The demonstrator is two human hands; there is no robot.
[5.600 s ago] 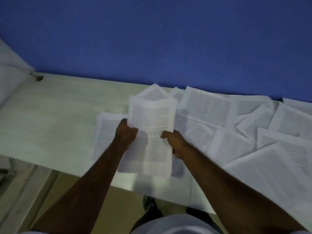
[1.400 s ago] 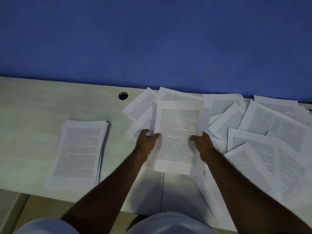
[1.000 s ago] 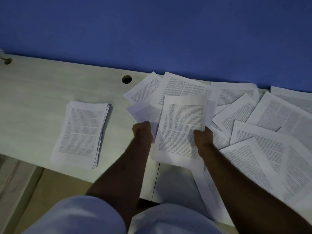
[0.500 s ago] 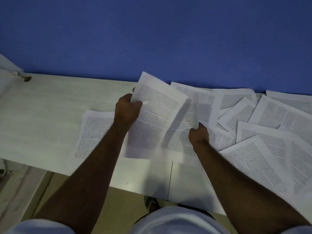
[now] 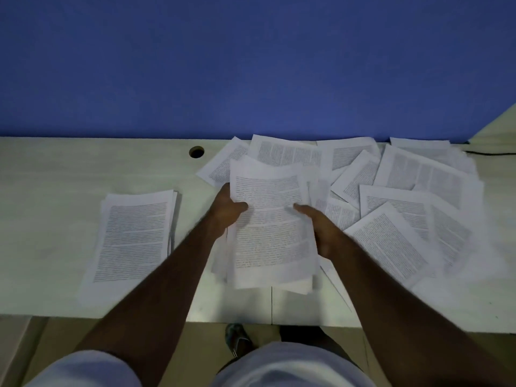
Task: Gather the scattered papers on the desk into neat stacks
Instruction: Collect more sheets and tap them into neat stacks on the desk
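Observation:
A small bundle of printed sheets (image 5: 269, 227) is lifted just above the pale desk (image 5: 55, 169), near its front edge. My left hand (image 5: 227, 209) grips the bundle's left edge, thumb on top. My right hand (image 5: 321, 227) holds the right edge, thumb across the page. A neat stack of papers (image 5: 134, 236) lies on the desk to the left of my arms. Several scattered sheets (image 5: 413, 208) overlap at the right and behind the bundle, up to the wall.
A round cable hole (image 5: 196, 152) sits in the desk near the blue wall (image 5: 251, 65). A dark cable (image 5: 491, 153) runs at the far right. The desk's front edge (image 5: 111, 315) is below my forearms; a shoe (image 5: 237, 339) shows on the floor.
Half a second ago my left hand was lifting a sheet up by the stack side; now both hands hold the gathered bundle squarely in the middle. The left stack lies uncovered again.

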